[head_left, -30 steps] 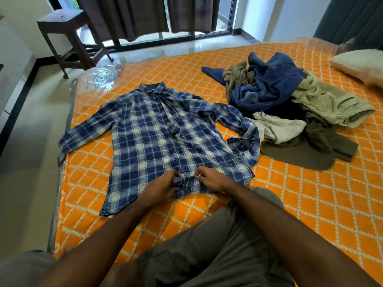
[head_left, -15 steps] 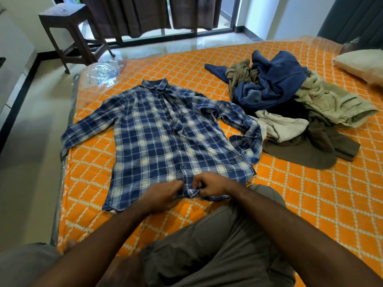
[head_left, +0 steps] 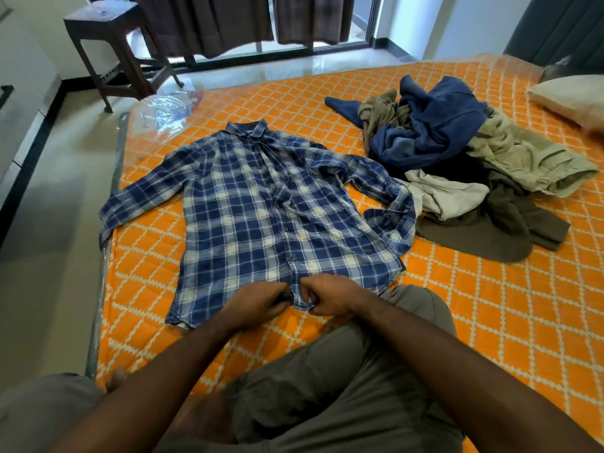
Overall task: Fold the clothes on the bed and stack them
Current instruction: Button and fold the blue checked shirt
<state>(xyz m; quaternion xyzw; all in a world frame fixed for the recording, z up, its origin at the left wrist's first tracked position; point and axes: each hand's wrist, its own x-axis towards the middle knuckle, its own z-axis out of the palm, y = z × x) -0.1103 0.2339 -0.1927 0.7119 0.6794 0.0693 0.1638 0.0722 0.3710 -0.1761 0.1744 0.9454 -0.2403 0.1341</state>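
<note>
The blue plaid shirt (head_left: 261,210) lay spread flat, front up; the left hand (head_left: 256,305) and right hand (head_left: 330,297) pinched its bottom hem.

An orange bed (head_left: 490,322) with a white diamond pattern carried a blue plaid shirt (head_left: 261,217) spread flat, sleeves out, collar toward the window. Just beside its right sleeve lay a heap of unfolded clothes (head_left: 457,165) in navy, olive, cream and brown. A pillow (head_left: 568,96) rested at the far corner.
</note>
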